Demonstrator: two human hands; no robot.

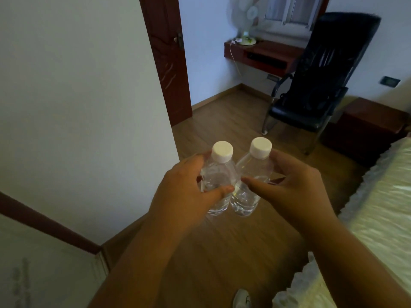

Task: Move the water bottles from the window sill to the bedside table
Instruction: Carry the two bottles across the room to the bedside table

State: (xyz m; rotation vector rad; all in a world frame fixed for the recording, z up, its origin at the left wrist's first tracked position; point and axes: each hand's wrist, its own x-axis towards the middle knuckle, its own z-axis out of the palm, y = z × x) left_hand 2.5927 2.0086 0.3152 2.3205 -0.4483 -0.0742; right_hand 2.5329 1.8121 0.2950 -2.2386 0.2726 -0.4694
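Clear plastic marks both small water bottles, each topped with a white screw cap and held upright over the brown wooden floor (222,112). The left hand (184,194) has its grip closed round the left clear bottle (219,174), thumb across the front and fingers behind. The right hand (289,185) grips the right clear bottle (253,170) in the same way. The two bottles touch side by side near their lower halves. At far right stands a dark red-brown wooden bedside worktop (364,127), well apart from the bottles, beside a black padded chair (311,94). A pale frilled bed (378,207) runs along the near right. A fan (246,16) stands on the far red-brown shelf (266,52) under the window.
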